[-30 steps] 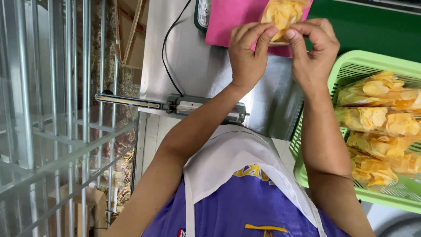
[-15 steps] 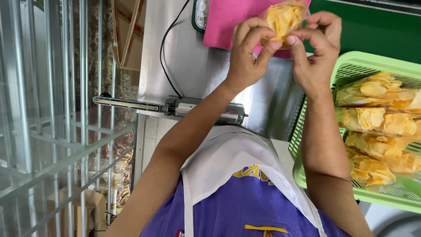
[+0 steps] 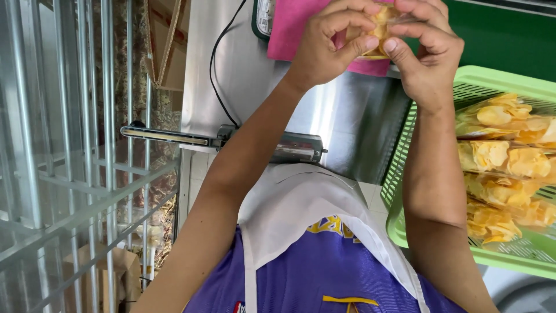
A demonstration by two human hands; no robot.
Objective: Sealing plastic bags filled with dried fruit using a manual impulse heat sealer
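Bag of chips (image 3: pixel 379 26) lifted higher since a second ago, pinched between left hand (image 3: pixel 327 49) and right hand (image 3: pixel 425 58); green basket (image 3: pixel 431 174) untouched.

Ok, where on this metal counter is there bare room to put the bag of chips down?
The steel counter lies bare between the heat sealer, the pink mat and the green basket. Another bare strip runs left of the black cord. The basket is crowded with packed chip bags. Both hands hold the bag.
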